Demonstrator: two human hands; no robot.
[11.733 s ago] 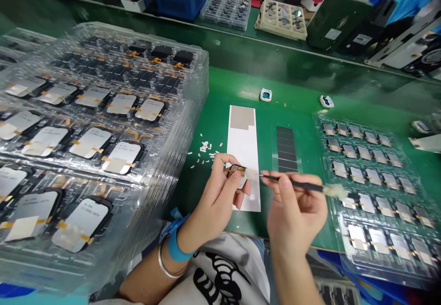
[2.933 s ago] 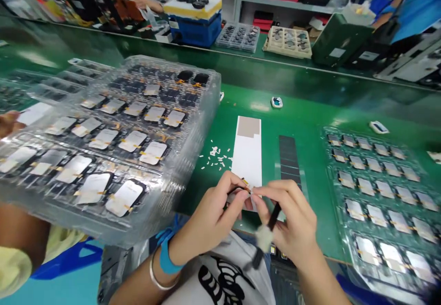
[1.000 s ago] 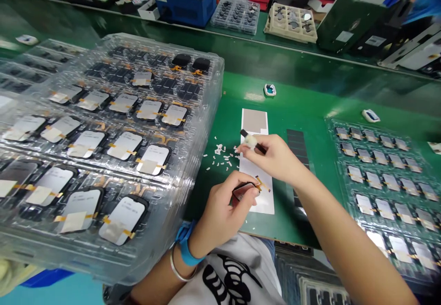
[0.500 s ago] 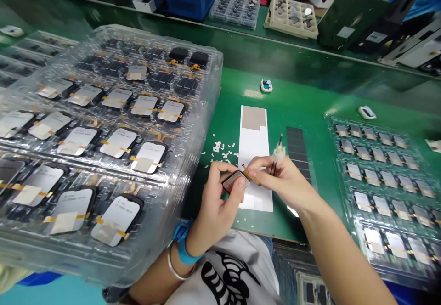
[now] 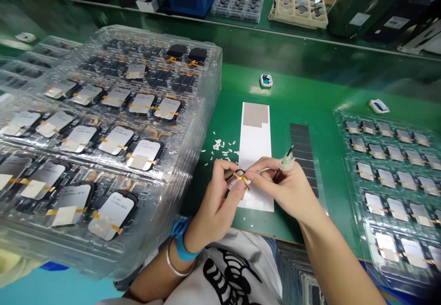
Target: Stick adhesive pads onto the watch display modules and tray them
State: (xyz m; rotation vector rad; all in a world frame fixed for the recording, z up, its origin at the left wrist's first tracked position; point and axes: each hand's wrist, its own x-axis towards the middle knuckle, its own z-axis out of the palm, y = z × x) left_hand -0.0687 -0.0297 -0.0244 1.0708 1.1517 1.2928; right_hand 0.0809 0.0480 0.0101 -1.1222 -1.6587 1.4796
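Note:
My left hand [image 5: 218,201] is closed round the edges of a small watch display module [image 5: 233,182], thumb on its silver back. An orange flex cable [image 5: 244,177] curves up off the module. The fingertips of my right hand [image 5: 291,188] pinch at this cable. A thin dark-tipped tool with a whitish wrapped part [image 5: 286,161] is also tucked in my right hand and points up; its exact kind is unclear. Both hands are over a white sheet [image 5: 255,144] with a beige patch at its far end.
Stacked clear trays [image 5: 206,112] of display modules rise at the left. Another clear tray [image 5: 360,188] of modules lies at right. Near the sheet are a dark strip sheet [image 5: 303,151] and white scraps [image 5: 217,145]. A small white-framed part [image 5: 266,81] sits farther back, below a shelf.
The module has turned in my left hand, and its orange cable now bends over the silver back. My right fingertips have stayed at the cable, while the tool has tilted rightward.

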